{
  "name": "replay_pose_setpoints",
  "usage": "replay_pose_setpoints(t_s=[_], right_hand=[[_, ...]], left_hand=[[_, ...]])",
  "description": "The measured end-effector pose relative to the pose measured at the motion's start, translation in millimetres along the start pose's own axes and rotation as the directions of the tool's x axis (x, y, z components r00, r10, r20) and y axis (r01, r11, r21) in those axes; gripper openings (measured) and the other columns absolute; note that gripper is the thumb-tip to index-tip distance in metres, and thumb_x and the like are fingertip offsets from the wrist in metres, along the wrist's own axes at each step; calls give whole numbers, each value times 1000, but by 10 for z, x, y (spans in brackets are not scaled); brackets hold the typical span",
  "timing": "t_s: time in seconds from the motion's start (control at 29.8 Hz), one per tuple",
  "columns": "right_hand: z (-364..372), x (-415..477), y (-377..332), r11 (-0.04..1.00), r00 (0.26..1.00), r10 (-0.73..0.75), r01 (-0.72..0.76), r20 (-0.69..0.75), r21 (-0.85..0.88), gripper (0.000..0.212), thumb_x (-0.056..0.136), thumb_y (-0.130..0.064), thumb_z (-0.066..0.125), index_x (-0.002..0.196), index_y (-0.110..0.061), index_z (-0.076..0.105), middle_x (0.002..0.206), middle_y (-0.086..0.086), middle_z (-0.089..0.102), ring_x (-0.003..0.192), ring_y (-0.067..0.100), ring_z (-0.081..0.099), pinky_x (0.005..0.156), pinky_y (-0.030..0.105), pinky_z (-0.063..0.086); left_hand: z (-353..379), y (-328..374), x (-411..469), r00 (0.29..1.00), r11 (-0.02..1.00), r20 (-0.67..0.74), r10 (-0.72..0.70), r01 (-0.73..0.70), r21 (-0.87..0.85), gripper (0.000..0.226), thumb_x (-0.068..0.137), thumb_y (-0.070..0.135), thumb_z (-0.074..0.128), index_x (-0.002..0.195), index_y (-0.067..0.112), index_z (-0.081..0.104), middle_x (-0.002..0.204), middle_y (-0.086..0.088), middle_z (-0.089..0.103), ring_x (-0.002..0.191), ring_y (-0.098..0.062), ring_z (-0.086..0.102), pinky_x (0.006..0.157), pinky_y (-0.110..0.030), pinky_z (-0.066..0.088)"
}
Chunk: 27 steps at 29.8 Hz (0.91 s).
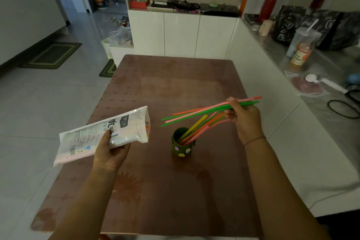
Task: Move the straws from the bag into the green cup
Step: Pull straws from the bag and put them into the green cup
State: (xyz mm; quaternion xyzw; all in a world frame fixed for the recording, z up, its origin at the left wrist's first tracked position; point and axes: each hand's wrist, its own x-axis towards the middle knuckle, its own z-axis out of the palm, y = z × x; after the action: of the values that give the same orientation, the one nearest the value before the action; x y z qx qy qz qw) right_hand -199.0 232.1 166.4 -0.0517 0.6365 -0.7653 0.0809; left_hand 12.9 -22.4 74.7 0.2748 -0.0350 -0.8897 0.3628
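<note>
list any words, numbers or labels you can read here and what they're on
"100": on the label of the orange drink bottle on the counter.
Straw bag in the left hand: large dark Chinese characters, a barcode and fine print, all tilted and too blurred to read.
Green cup: stickers only, no text.

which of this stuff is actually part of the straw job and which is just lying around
Job: straw bag, gripped by the left hand; bunch of straws, held by the right hand; green cup, holding more straws.
Lying about: lidded drink cup, orange-labelled bottle, red bottle, black patterned bag on the counter; floor mat.
</note>
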Motion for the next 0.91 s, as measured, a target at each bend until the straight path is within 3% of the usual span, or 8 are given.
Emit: replay_pose_setpoints(t_s=[0.07,0.2,0.27,0.37,0.5,0.6,0.81,0.91], right_hand=[[-46,33,5,998,999,-25,24,-26,-64,14,86,-9,62,72,-10,64,42,-5,62,39,3,57,44,16,50],[-113,97,46,967,996,-82,73,-25,-246,8,85,-12,64,82,-6,68,43,-4,63,39,4,58,45,17,53],[-99,109,85,931,993,-115,109,4,-348,10,84,-13,65,87,-5,69,51,1,64,41,3,60,47,20,55],[-21,107,164,859,985,-153,170,75,-483,11,83,-16,66,84,-6,69,57,9,63,40,2,59,50,26,56],[108,100,307,810,977,-88,183,193,-557,5,83,-16,66,80,-12,67,59,11,65,47,14,64,58,37,59],[173,117,389,808,965,-8,162,264,-567,8,81,-16,68,85,-10,68,62,9,66,57,25,66,65,45,59],[191,134,330,826,978,-65,164,198,-540,19,81,-18,68,100,-14,64,69,-1,63,50,7,63,57,30,57],[191,167,323,800,977,-130,203,166,-564,11,85,-14,63,95,-12,66,70,-3,61,45,-4,59,51,18,52]], left_hand=[[-4,-12,14,1000,1000,4,-1,1,6,114,24,2,92,130,18,54,115,-5,71,103,-23,69,79,-46,57],[22,-62,15,999,1000,31,-16,16,1,120,10,1,94,123,18,57,112,-6,72,101,-23,70,77,-47,58],[55,-109,-20,999,999,2,-37,37,22,98,37,-1,91,126,18,54,111,-6,72,103,-23,69,76,-47,58],[66,-170,-30,997,997,-52,-53,56,51,46,87,10,62,131,19,52,115,-6,70,109,-22,65,76,-46,58],[85,-228,-46,998,993,-37,-57,60,97,26,92,12,57,117,17,56,106,-6,72,109,-22,65,75,-46,58],[92,-255,-52,997,992,-40,-61,65,105,37,91,12,58,127,19,53,113,-5,70,108,-22,66,76,-46,57],[84,-296,-62,996,992,-42,-74,78,103,37,91,12,58,127,19,53,107,-6,72,104,-23,67,67,-45,60],[87,-319,-73,996,989,-38,-83,87,122,31,92,12,58,122,19,54,99,-6,75,102,-22,67,66,-45,60]])
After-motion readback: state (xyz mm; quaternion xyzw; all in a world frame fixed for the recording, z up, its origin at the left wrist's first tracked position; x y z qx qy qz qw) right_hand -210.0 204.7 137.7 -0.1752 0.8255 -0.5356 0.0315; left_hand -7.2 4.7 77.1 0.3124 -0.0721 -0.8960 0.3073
